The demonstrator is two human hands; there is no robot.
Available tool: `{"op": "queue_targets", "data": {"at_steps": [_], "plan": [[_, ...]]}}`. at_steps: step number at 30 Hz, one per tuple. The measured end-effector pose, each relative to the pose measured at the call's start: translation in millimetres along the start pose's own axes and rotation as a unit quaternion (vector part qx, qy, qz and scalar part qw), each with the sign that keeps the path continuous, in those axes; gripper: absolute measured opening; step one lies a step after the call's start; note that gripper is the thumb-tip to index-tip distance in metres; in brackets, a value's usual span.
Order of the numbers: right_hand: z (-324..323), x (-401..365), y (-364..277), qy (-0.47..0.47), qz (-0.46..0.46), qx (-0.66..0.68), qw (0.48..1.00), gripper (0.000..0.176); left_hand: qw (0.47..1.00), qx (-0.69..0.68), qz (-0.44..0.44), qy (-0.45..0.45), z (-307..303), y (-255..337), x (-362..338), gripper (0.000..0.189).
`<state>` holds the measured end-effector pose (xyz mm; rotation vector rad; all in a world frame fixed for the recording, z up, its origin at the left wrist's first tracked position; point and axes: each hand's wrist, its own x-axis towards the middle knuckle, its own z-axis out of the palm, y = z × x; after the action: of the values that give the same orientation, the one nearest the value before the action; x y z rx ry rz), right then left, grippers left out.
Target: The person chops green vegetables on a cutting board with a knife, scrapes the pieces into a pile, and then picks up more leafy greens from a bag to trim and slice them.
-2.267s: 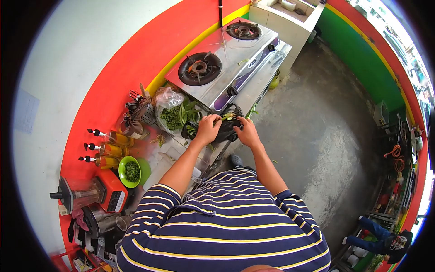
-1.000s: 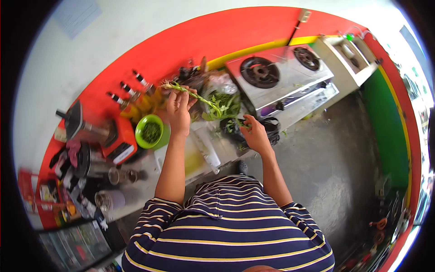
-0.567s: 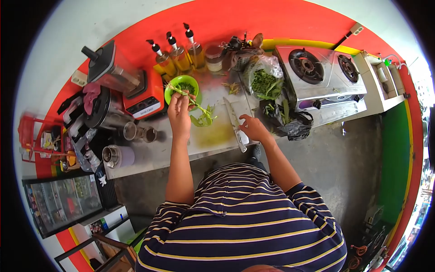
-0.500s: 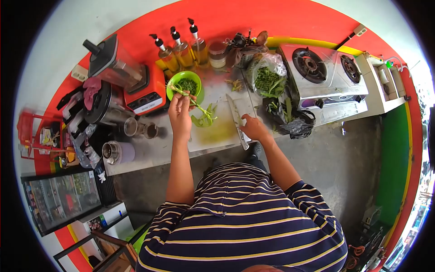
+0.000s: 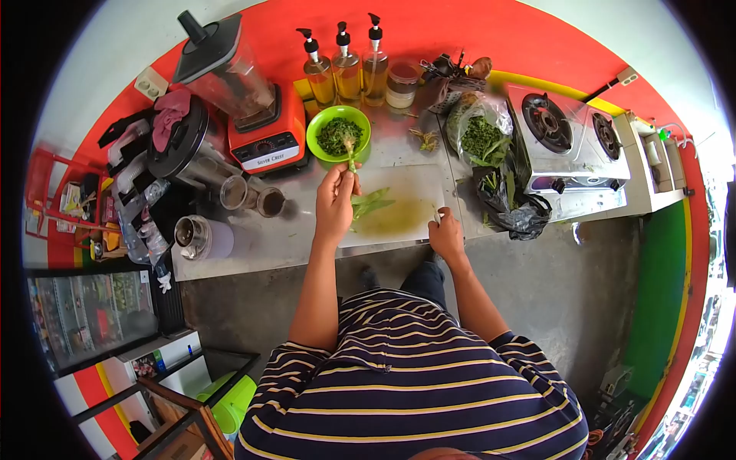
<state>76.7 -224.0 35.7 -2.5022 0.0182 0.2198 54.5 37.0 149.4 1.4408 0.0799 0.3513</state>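
Observation:
My left hand (image 5: 335, 203) is closed around a bunch of leafy greens (image 5: 371, 204). Its pale root end points up toward the bowl, while the leaves hang over the cutting board (image 5: 418, 184), a white one stained yellow-green. My right hand (image 5: 446, 236), at the board's right edge, is closed on a knife (image 5: 438, 216); only a small pale part of it shows, the blade seeming nearly edge-on. Behind the left hand stands a bright green bowl (image 5: 313, 141) with chopped greens (image 5: 340, 135) in it.
A red blender (image 5: 264, 147) stands left of the bowl, near glass cups and a steel-mouthed flask (image 5: 208, 238). Pump bottles (image 5: 347, 73) line the wall. To the right are a plastic bag of greens (image 5: 483, 138), a black bag (image 5: 515, 207) and a gas stove (image 5: 579, 180). Trimmings (image 5: 424, 139) lie behind the board.
The knife that lay on the board is now in my right hand, which has closed. My left hand has turned the greens, root end up. The head view has shifted.

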Motion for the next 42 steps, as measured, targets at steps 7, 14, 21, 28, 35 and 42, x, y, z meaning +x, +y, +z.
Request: {"op": "queue_targets", "data": {"at_steps": [7,14,21,28,35,42], "plan": [[-62.7,-23.0,-87.0,-0.047,-0.086,0.225,0.969,0.039,0.999,0.030,-0.031,-0.026,-2.7,-2.0,-20.3,0.024],[-75.9,-39.1,-135.1,-0.148,-0.195,0.289,0.926,0.047,0.994,0.101,-0.034,-0.022,8.6,14.5,-33.5,0.021],[-69.7,-47.6,-131.7,-0.162,-0.218,0.319,0.908,0.054,0.981,0.192,-0.003,-0.029,8.9,23.8,-48.2,0.023],[-78.9,-55.1,-131.6,-0.246,-0.159,0.423,0.857,0.052,0.984,0.172,-0.014,-0.054,14.9,17.7,-53.6,0.026],[-78.6,-49.8,-126.9,-0.265,-0.092,0.505,0.816,0.040,0.979,0.189,-0.037,-0.059,24.3,30.1,-55.2,0.027],[-78.1,-39.3,-116.3,-0.221,-0.052,0.498,0.837,0.033,0.971,0.226,0.079,-0.013,44.0,5.3,-53.4,0.027]]}}
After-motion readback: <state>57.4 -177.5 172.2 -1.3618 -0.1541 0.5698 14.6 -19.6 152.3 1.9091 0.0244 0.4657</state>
